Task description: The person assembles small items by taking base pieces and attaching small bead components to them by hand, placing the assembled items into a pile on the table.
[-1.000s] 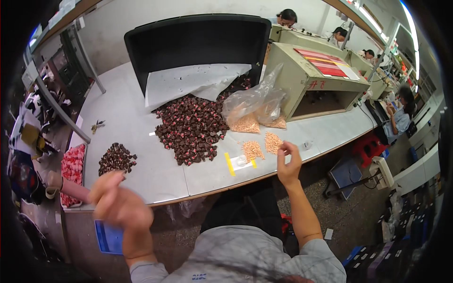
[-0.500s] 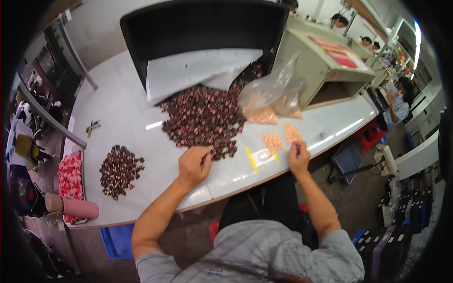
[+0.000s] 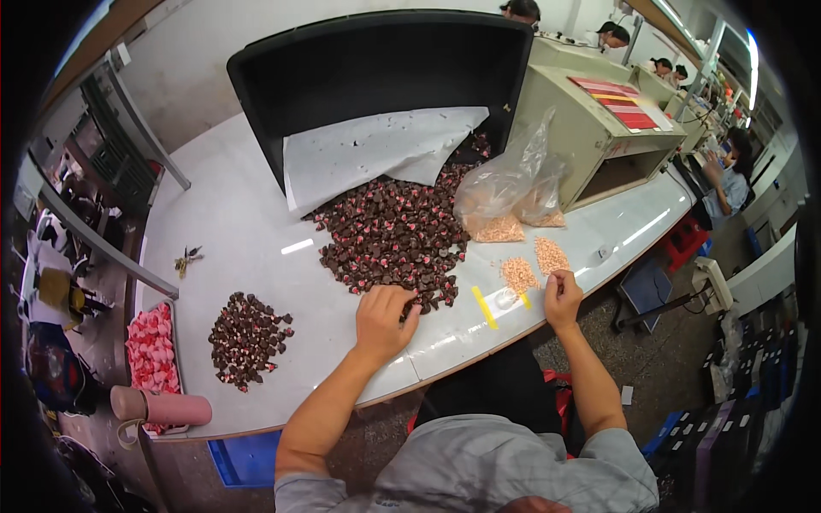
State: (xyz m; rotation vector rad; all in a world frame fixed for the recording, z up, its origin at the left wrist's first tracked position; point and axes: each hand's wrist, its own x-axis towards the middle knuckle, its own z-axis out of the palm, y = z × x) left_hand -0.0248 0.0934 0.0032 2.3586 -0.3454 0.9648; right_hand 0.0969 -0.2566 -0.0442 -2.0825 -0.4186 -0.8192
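Note:
My left hand (image 3: 383, 323) reaches to the near edge of a big heap of small dark brown pieces with pink spots (image 3: 389, 231). Its fingers are curled toward the thumb, and what lies between the tips is hidden. On the right, my right hand (image 3: 564, 299) is closed in a pinch just below a small pile of peach-coloured bits (image 3: 552, 255); anything in it is too small to make out. A second peach pile (image 3: 518, 275) lies beside that one. Yellow tape strips (image 3: 485, 308) mark the tabletop between my hands.
A tipped black bin (image 3: 376, 77) with a white sheet (image 3: 376, 150) stands behind the heap. Plastic bags (image 3: 505, 192) and a greenish metal box (image 3: 599, 128) sit right. A smaller dark pile (image 3: 248, 340), pink pieces (image 3: 154, 350) and a pink bottle (image 3: 175, 408) are left.
The whole view has shifted, so the table sits lower and further right. My left hand stays at the heap's near edge and my right hand stays pinched by the peach piles.

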